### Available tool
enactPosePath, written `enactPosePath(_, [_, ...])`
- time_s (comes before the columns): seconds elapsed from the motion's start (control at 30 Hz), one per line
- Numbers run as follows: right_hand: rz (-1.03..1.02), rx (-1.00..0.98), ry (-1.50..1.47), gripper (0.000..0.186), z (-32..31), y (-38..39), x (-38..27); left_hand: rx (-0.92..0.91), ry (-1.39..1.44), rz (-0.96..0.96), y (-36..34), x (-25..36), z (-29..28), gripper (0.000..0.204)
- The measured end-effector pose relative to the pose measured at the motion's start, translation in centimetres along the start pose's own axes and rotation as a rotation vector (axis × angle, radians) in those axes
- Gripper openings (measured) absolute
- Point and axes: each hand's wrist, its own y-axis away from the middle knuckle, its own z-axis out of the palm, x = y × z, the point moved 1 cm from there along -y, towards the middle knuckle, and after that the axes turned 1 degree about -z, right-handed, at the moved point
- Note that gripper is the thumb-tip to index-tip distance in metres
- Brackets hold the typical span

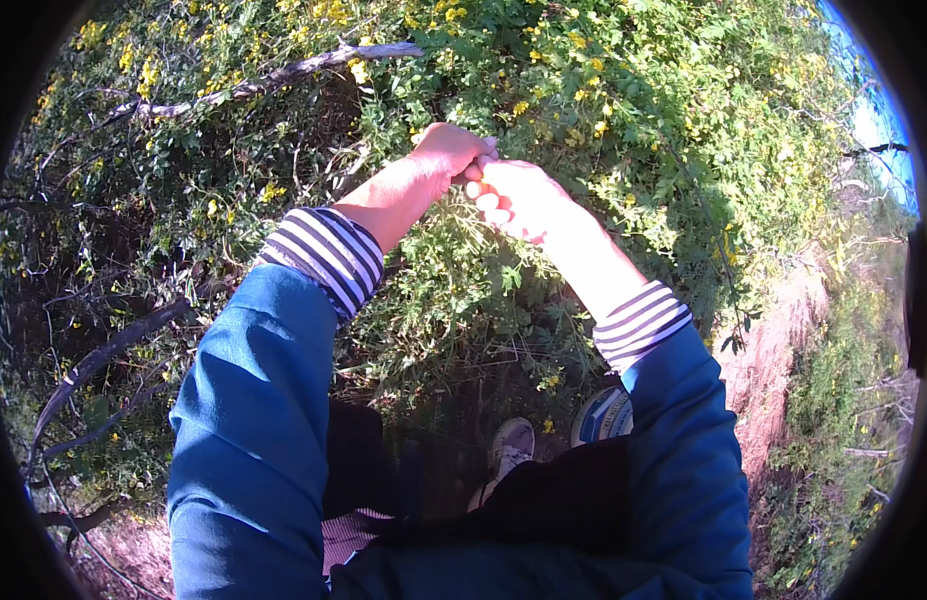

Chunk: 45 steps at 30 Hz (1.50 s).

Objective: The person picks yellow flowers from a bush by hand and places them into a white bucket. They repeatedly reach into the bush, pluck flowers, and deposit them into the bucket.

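My left hand [447,150] and my right hand [521,200] meet in front of me, over leafy green plants [454,290]. The fingertips of my left hand are pinched together and touch the curled fingers of my right hand. Strong sunlight washes out my right hand, so what its fingers close on does not show clearly. Thin pale green stems [462,218] lie just under both hands. Whether they are in my grip or growing behind it, I cannot tell.
Yellow-flowered plants [584,70] spread ahead. A dead branch [274,78] crosses the far left, and darker bent branches [109,350] stand at the near left. A shoe [514,440] and a blue-and-white rounded object [606,415] are below. Bare brown ground [779,350] runs along the right.
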Motion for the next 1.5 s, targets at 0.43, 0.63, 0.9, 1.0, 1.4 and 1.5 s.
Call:
enactPosePath(0.43, [-0.375, -0.068, -0.326, 0.021, -0.8, 2.4, -7.2, 0.112, -0.001, 0.183, 0.9, 0.6, -1.8, 0.028])
enactPosePath(0.63, [-0.316, -0.21, -0.298, 0.023, -0.2, -1.0, -5.4, 0.804, 0.047, 0.533, 0.7, 0.1, -4.6, 0.021])
enactPosePath(0.9, [-0.204, -0.141, -0.343, 0.023, 3.8, -4.8, -3.9, 0.623, 0.371, 0.553, 3.1, 3.1, -9.0, 0.043])
enactPosePath(1.0, [-0.241, -0.158, -0.323, 0.031, 4.6, -5.8, -3.1, 0.563, 0.294, 0.492, 3.8, 3.4, -9.4, 0.018])
enactPosePath(1.4, [-0.242, 0.038, -0.246, 0.021, 6.7, -5.1, -2.1, 0.578, -0.087, 0.551, 6.0, 2.2, -6.5, 0.022])
enactPosePath(1.5, [-0.221, -0.038, -0.108, 0.018, 6.7, -2.5, -0.9, 0.217, 0.074, 0.192, 5.3, 2.3, -6.0, 0.033])
